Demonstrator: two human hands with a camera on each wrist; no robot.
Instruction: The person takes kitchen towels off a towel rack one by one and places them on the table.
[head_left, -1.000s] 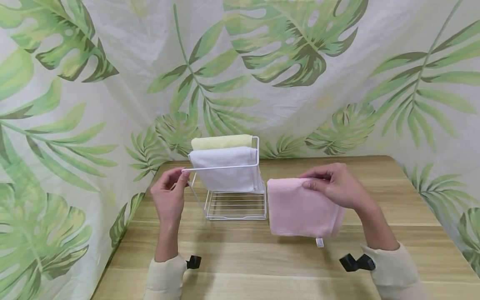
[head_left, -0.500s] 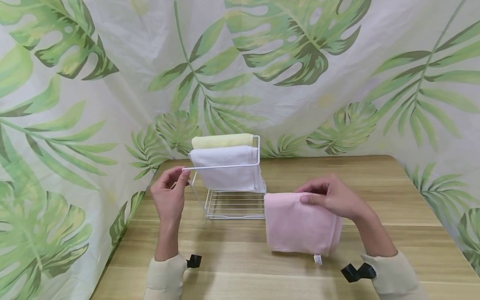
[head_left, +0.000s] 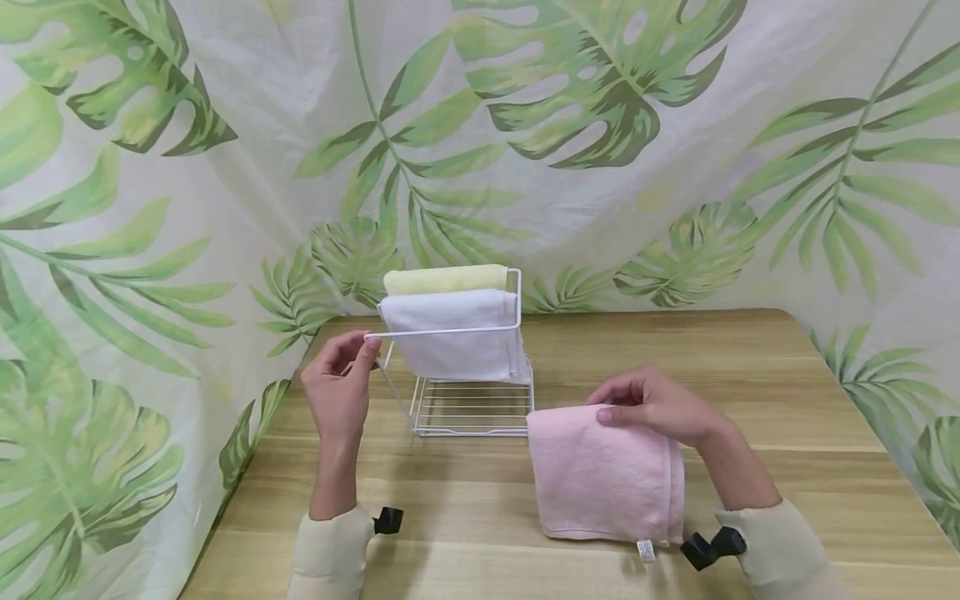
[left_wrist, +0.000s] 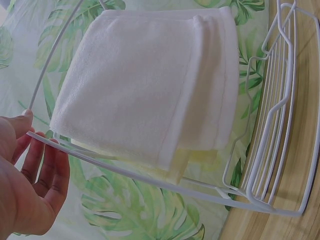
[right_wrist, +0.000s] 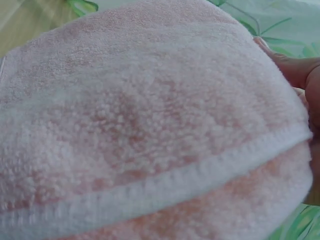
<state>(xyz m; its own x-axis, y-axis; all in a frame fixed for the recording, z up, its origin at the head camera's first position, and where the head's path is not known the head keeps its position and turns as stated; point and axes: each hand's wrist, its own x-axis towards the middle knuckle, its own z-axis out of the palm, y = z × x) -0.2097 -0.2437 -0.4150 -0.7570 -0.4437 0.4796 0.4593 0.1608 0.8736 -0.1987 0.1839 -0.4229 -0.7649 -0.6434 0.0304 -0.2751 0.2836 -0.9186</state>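
A white wire rack (head_left: 474,433) stands on the table, and my left hand (head_left: 339,387) pinches the front left corner of its upper bar between thumb and fingers. Over the rack's bars hang a folded white towel (head_left: 453,354) and, behind it, a pale yellow towel (head_left: 446,280). My right hand (head_left: 663,408) pinches the top fold of a pink towel (head_left: 600,483), which hangs down to the right of the rack, a small tag at its lower edge. The right wrist view is mostly filled by the pink towel (right_wrist: 135,110), with the thumb (right_wrist: 295,70) at its edge.
The wood-grain table (head_left: 735,350) extends around the rack. A leaf-print cloth (head_left: 570,208) hangs behind it and along the left. Black wrist mounts (head_left: 387,521) sit at both beige sleeves.
My right hand has lowered the pink towel and brought it nearer to me, slightly left. My left hand stays on the rack's corner, and the rack stands still.
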